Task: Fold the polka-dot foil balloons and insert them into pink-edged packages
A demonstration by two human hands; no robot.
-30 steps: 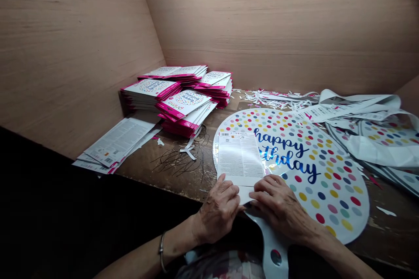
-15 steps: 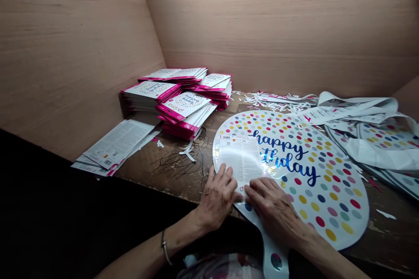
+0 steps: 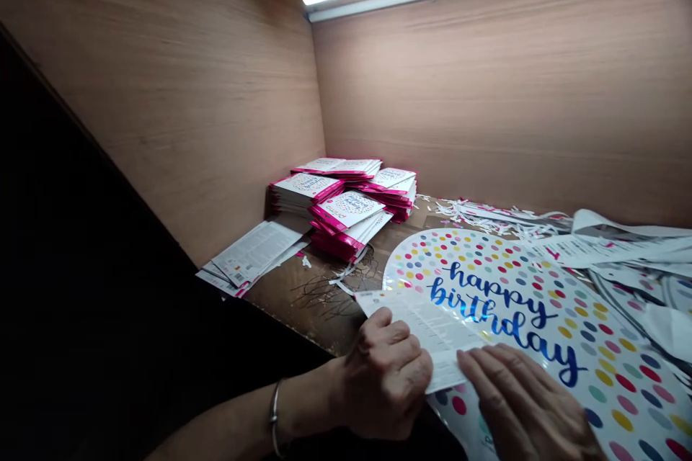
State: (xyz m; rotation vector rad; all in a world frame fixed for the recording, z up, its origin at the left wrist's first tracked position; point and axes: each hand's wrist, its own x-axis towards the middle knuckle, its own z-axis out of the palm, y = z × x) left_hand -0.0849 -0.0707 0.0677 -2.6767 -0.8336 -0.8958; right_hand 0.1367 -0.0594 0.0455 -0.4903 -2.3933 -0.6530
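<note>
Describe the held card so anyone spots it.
Find the polka-dot "happy birthday" foil balloon. Over its near-left edge, the left hand grips a white text-printed card. Unlike the loose cards and pink-edged stacks, this one is held.

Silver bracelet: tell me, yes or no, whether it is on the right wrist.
No, the silver bracelet is around the left wrist, behind the left hand that holds the printed card.
</note>
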